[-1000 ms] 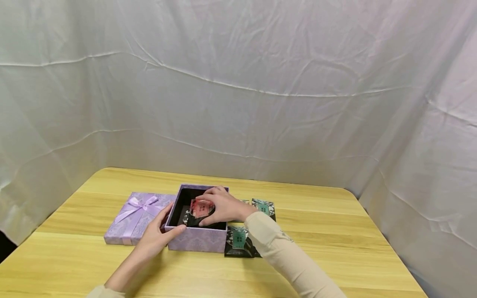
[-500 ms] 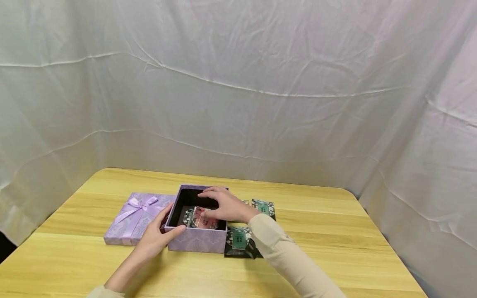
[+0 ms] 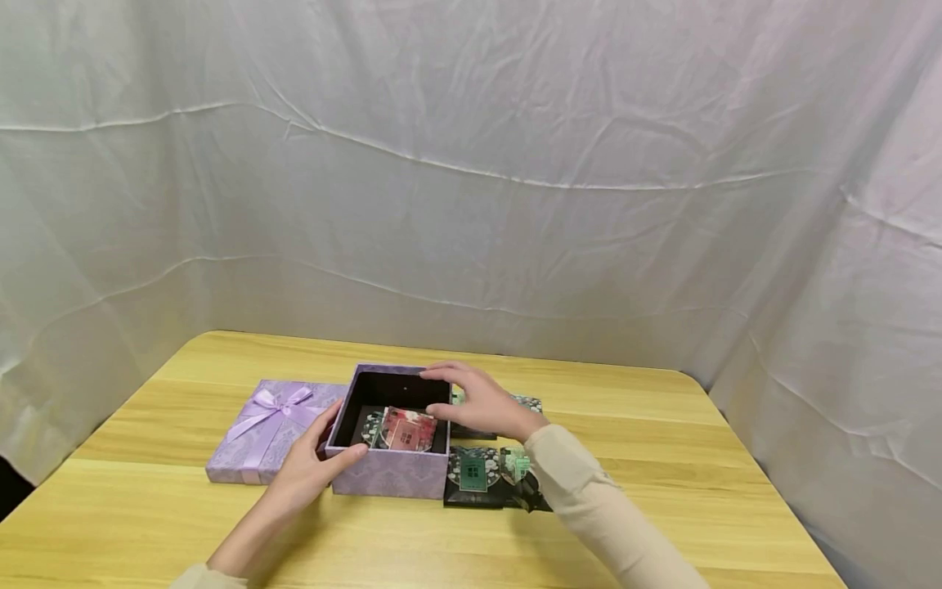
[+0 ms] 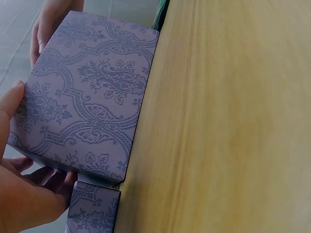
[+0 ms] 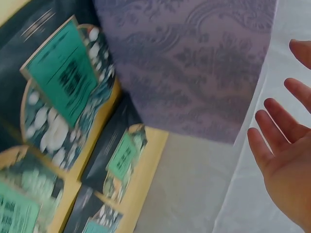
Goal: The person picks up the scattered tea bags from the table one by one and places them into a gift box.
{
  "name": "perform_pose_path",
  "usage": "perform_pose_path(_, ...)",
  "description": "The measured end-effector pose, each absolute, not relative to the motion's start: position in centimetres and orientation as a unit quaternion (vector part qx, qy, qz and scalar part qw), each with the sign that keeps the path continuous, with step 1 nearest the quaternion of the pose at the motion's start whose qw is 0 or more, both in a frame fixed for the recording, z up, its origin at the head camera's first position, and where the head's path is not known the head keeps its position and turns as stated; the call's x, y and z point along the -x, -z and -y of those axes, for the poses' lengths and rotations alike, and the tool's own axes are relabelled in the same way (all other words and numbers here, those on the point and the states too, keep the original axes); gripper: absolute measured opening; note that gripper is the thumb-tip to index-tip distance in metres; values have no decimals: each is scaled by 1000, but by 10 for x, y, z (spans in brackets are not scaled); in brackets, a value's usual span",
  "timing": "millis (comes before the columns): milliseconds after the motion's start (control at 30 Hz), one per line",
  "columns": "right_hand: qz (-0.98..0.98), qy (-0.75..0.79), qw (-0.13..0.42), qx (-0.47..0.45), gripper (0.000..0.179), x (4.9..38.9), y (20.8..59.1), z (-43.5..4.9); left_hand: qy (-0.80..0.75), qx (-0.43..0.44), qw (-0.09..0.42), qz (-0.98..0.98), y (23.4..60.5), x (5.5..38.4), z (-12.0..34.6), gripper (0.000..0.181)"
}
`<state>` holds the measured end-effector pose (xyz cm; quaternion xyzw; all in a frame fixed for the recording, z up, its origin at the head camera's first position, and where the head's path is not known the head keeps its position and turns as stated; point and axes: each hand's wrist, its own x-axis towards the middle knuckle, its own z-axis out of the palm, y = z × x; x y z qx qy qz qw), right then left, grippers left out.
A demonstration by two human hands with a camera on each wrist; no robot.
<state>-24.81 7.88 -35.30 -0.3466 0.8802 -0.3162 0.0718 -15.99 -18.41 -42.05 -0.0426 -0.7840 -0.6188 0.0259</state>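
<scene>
An open purple patterned gift box (image 3: 390,474) stands on the table. Inside it lies a black packet with a red label (image 3: 408,432), partly over another floral packet (image 3: 370,427). My left hand (image 3: 305,465) holds the box at its near left corner, thumb along the front and fingers round the left side, as the left wrist view (image 4: 29,194) also shows. Over the box's right rim is my right hand (image 3: 486,401), fingers spread and holding nothing. In the right wrist view, the fingers (image 5: 279,126) appear beside the purple box wall (image 5: 194,63).
The purple lid (image 3: 246,429) with its ribbon bow (image 3: 282,404) lies left of the box. Several black floral packets with green labels (image 3: 473,470) lie to the right, some partly under my right arm. A pale cloth (image 3: 471,164) hangs behind the table.
My right hand has let go of the red-labelled packet inside the box and moved up and right to the rim. The left hand has stayed on the box.
</scene>
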Motion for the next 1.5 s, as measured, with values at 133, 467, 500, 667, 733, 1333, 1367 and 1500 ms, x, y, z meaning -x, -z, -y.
perform_pose_path(133,-883,314,66,342,52,247,356,-93,621,44,26,782,420,160,184,76)
perform_pose_path(467,-891,299,45,339,56,243,367,-121,629,47,25,776,421,160,184,76)
perform_pose_path(500,-891,300,44,338,57,241,368,-124,630,48,25,775,421,160,183,76)
perform_pose_path(667,-891,306,48,331,58,236,372,-138,629,49,27,775,420,160,183,76)
perform_pose_path(733,-892,306,51,330,58,235,374,-143,629,48,26,776,420,160,183,76)
perform_pose_path(1333,-895,285,107,325,64,220,402,-193,625,43,20,779,419,159,183,76)
perform_pose_path(1367,-895,287,115,322,64,218,403,-195,623,43,20,781,419,159,183,76)
perform_pose_path(1500,-892,294,142,314,67,214,407,-201,624,42,21,780,419,159,183,76)
